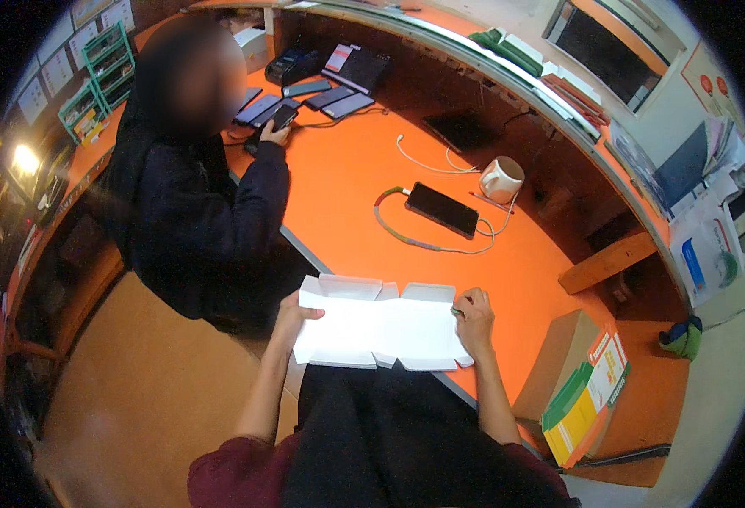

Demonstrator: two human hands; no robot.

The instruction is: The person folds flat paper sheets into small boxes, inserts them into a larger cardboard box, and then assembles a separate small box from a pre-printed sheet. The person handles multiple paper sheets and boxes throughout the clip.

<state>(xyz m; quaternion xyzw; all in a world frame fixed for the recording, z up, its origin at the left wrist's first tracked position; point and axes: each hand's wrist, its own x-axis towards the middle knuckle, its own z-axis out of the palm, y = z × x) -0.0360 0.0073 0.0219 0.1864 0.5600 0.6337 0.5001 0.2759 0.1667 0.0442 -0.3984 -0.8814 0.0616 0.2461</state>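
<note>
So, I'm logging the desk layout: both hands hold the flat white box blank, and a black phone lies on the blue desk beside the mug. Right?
Not quite: the desk is orange, not blue, as the head view shows. Both the left hand and right hand hold the flat white box blank, and the black phone lies beside the mug.

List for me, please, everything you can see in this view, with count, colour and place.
flat box blank: one, white, at the near table edge, held at both ends
table: one, orange, curved
phone: one, black, mid-table, cable attached
mug: one, white, beyond the phone
phones: several, dark, far end of the table
seated person: one, dark clothing, on the left, holding a phone
cardboard box: one, brown, lower right
left hand: on the blank's left end
right hand: on its right end
</note>
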